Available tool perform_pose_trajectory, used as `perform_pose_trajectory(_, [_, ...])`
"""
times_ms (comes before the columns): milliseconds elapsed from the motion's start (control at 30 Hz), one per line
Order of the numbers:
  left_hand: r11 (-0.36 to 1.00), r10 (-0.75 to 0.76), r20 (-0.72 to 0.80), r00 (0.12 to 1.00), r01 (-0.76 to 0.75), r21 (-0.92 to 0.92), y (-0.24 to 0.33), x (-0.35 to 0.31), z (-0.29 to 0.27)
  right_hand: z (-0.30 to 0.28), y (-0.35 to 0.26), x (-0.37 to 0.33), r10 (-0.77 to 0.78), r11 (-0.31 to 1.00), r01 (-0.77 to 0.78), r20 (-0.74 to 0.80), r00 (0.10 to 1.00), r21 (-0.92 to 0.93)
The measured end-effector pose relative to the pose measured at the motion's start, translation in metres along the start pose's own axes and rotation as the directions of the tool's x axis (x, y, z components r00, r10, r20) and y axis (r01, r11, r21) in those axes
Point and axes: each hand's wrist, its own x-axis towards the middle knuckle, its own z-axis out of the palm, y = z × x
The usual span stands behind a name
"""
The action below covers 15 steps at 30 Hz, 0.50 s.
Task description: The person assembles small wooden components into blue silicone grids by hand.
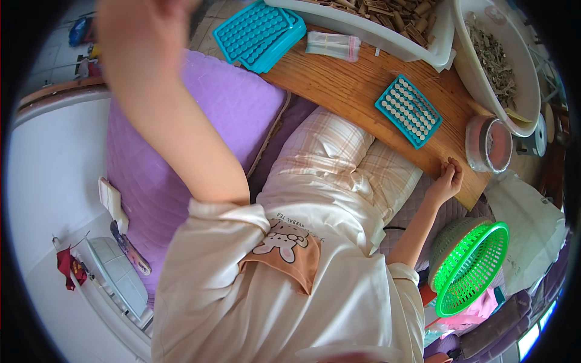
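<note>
Room seemingly in home, fitted out for small-parts work. Domestic signs: purple quilted cover (230,109) at your left, your loose plaid trousers (327,139), green plastic basket (460,291) and pink cloth (480,310) at your right. Workshop signs: wooden board (339,81) before you, stacked teal trays (283,48), separate teal tray (418,144) with rows of pale round pieces (404,109), white bin (357,30) heaped with brown bits (393,18).
</note>
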Motion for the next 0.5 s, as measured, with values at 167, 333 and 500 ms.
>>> perform_pose_trajectory(167, [0.774, -0.147, -0.046, 0.988, 0.144, 0.617, -0.081, -0.160, 0.029, -0.007, 0.005, 0.005, 0.063, 0.982, -0.064, 0.014, 0.998, 0.176])
perform_pose_trajectory(333, [0.199, -0.601, -0.011, 0.799, 0.162, 0.966, -0.166, -0.248, -0.018, -0.004, 0.000, 0.006, 0.044, 0.988, -0.052, 0.056, 0.997, 0.148])
perform_pose_trajectory(500, [0.050, -0.724, -0.002, 0.690, 0.055, 0.997, -0.188, -0.252, -0.020, -0.003, -0.001, 0.001, -0.017, 0.999, 0.015, 0.058, 0.998, 0.034])
